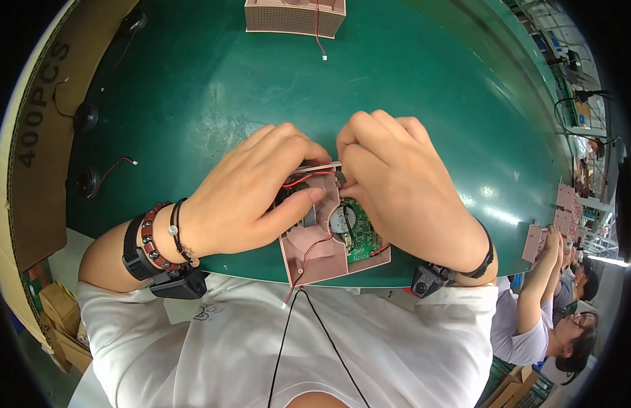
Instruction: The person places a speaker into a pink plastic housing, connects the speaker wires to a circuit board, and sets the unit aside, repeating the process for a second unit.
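Observation:
An open pink plastic housing (315,268) lies at the near edge of the table, in front of my body. My left hand (251,187) is closed on its left part, thumb inside and fingers over the far wall. At the far right of the housing, my right hand (404,173) is closed, its fingertips pinched together near a small dark piece (340,179) by the inner wall; what they hold is hidden. Under that hand a green circuit board (362,250) with a round silver part (342,220) shows. A red wire (307,255) runs over the left compartment toward me.
Another pink housing (295,22) with a trailing wire stands at the far edge. Several small black speakers (86,117) with wires lie left, beside a cardboard box (40,149). Far right, co-workers (540,326) sit by pink housings (533,243).

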`<state>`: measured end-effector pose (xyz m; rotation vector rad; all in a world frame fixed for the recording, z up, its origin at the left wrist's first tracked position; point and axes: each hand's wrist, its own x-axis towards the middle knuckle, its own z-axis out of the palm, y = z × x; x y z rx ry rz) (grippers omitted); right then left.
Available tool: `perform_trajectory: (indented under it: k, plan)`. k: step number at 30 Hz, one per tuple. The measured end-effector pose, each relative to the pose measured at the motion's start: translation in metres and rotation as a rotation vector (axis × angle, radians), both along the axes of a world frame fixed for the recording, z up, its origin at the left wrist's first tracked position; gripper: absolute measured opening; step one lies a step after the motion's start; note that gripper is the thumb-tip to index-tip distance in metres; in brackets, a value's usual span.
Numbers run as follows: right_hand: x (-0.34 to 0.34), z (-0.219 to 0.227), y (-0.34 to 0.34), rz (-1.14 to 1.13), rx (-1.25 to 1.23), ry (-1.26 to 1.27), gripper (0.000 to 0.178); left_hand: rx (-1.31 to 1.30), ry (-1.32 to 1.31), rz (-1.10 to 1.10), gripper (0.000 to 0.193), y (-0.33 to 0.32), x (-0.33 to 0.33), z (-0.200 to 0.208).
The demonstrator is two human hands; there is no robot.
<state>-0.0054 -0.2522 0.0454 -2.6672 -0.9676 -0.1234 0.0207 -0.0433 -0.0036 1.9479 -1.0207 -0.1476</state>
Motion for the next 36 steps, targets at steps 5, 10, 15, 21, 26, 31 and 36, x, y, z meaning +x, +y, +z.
perform_trajectory:
  k: [5,10,15,21,26,31,36]
  plan:
    - [0.001,0.005,0.006,-0.017,-0.161,-0.006,0.019,0.011,0.018,-0.002,0.027,0.0,0.0,0.0]
    - [0.008,0.002,-0.004,0.032,-0.112,0.11,0.013,-0.001,-0.023,0.02,0.028,-0.003,0.0,-0.002]
    - [0.001,0.009,0.004,0.006,-0.287,-0.028,0.008,0.016,0.009,-0.007,0.03,-0.006,-0.003,0.001]
    - [0.006,0.001,-0.006,-0.024,-0.092,0.164,0.011,0.032,0.046,0.014,0.033,-0.007,-0.002,0.0]
    - [0.011,0.0,-0.01,-0.01,-0.008,0.277,0.014,0.015,0.069,0.031,0.033,-0.008,-0.004,0.0]
    - [0.004,-0.014,-0.014,-0.028,0.081,0.081,0.013,0.02,0.056,0.017,0.033,-0.007,-0.002,0.001]
    - [0.006,-0.02,-0.027,0.009,0.254,0.245,0.009,0.022,0.057,0.019,0.033,-0.007,-0.001,0.002]
